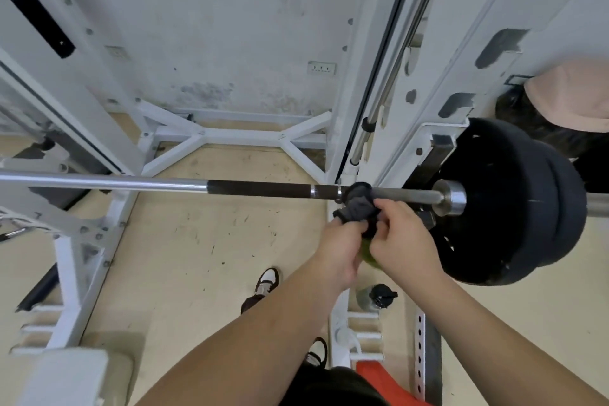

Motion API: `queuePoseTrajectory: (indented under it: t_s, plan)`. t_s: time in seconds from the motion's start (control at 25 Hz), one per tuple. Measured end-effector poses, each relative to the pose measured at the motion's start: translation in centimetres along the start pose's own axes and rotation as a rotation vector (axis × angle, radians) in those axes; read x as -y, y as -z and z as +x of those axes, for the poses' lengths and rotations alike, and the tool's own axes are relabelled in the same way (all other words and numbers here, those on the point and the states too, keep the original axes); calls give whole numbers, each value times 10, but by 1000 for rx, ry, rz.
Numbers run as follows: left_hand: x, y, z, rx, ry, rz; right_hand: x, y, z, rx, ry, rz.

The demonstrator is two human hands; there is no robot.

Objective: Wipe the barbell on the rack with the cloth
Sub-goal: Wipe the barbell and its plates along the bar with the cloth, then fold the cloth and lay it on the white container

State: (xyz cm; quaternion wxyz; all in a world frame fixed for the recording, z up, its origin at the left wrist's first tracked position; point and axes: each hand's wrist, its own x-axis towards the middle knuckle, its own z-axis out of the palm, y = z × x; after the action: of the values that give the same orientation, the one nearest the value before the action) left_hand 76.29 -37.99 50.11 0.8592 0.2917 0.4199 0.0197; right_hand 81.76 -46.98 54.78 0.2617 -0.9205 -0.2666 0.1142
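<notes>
A steel barbell [138, 184] lies level across the white rack [372, 82], with a dark knurled stretch toward its right end. A dark grey cloth [358, 204] is draped over the bar just left of the collar. My left hand [339, 252] and my right hand [400, 239] are both below the bar, each pinching a hanging end of the cloth. Black weight plates [514, 204] are loaded on the right sleeve, close to my right hand.
A dark-capped bottle [375, 297] stands on the floor by the rack foot. A white bench frame [72, 257] fills the left side. My shoes [267, 280] are on the tan floor. Something orange [382, 379] lies at the bottom. Another person's pink cap [573, 92] shows at right.
</notes>
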Motion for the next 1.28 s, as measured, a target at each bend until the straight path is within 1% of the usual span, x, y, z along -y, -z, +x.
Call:
queuePoseTrajectory:
  t_s: [0.08, 0.12, 0.24, 0.28, 0.32, 0.36, 0.44, 0.56, 0.68, 0.76, 0.84, 0.88, 0.96, 1.04, 1.12, 1.2, 1.28]
  plan:
    - [-15, 26, -19, -25, -53, 15, 2, -8, -6, -15, -154, 245]
    - [-22, 40, -31, -21, -69, 7, 7, -14, -9, 28, -252, 347]
    - [-40, 80, -71, -24, -145, 104, 35, -33, -22, 271, -455, 698]
    - [-46, 91, -84, -24, -177, 138, 47, -37, -27, 342, -472, 796]
    - [-53, 104, -94, -16, -205, 159, 59, -40, -32, 397, -454, 875]
    - [-60, 118, -103, -4, -224, 173, 70, -44, -37, 429, -412, 903]
    - [-75, 152, -121, -3, -242, 178, 99, -55, -48, 449, -311, 889]
    - [-94, 202, -153, -75, -283, 227, 152, -76, -72, 430, -179, 764]
    - [-105, 258, -191, -90, -313, 399, 209, -110, -107, 504, -102, 701]
    - [-110, 298, -215, -104, -331, 499, 241, -136, -131, 462, -76, 640]
    - [-119, 342, -232, -181, -383, 537, 269, -163, -153, 410, -93, 581]
    - [-124, 361, -240, -255, -407, 534, 279, -171, -162, 387, -127, 568]
    - [-137, 394, -256, -395, -446, 533, 295, -179, -176, 328, -235, 617]
    - [-144, 425, -270, -430, -445, 571, 304, -179, -188, 268, -324, 722]
    - [-146, 443, -283, -446, -447, 685, 313, -176, -197, 236, -343, 743]
    - [-145, 452, -294, -494, -480, 752, 318, -180, -204, 215, -357, 599]
    - [-142, 453, -311, -531, -526, 696, 328, -183, -213, 150, -302, 483]
